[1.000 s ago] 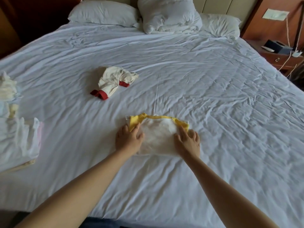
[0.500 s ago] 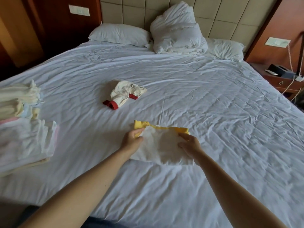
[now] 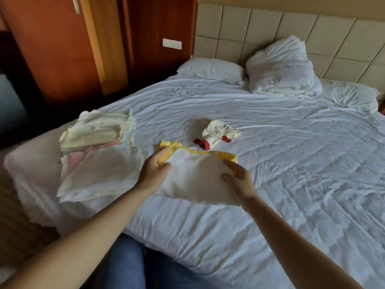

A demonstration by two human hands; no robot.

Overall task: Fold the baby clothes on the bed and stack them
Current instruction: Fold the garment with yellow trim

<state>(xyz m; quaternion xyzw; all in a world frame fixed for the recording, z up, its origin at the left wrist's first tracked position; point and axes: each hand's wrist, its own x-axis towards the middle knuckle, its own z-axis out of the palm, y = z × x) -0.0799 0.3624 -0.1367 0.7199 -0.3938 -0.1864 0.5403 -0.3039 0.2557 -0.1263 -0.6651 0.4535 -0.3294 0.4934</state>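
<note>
A folded white baby garment with yellow trim [image 3: 193, 176] hangs just above the white bed sheet [image 3: 302, 184]. My left hand [image 3: 154, 172] pinches its left edge at the yellow trim. My right hand [image 3: 237, 180] grips its right edge, thumb on top. Just to the left lies a stack of folded pale baby clothes [image 3: 98, 155] near the bed's left edge, white pieces in front and cream and pink ones behind. A crumpled cream garment with red cuffs [image 3: 216, 133] lies unfolded on the sheet behind my hands.
Two white pillows [image 3: 210, 68] and a bunched white duvet [image 3: 281, 67] lie at the padded headboard. Wooden wardrobe panels [image 3: 62, 49] stand left of the bed. My blue-jeaned leg [image 3: 133, 259] is at the bed's near edge.
Both hands lifted the yellow-trimmed garment off the sheet and carried it left toward the stack. The view swung left, bringing the stack closer to centre.
</note>
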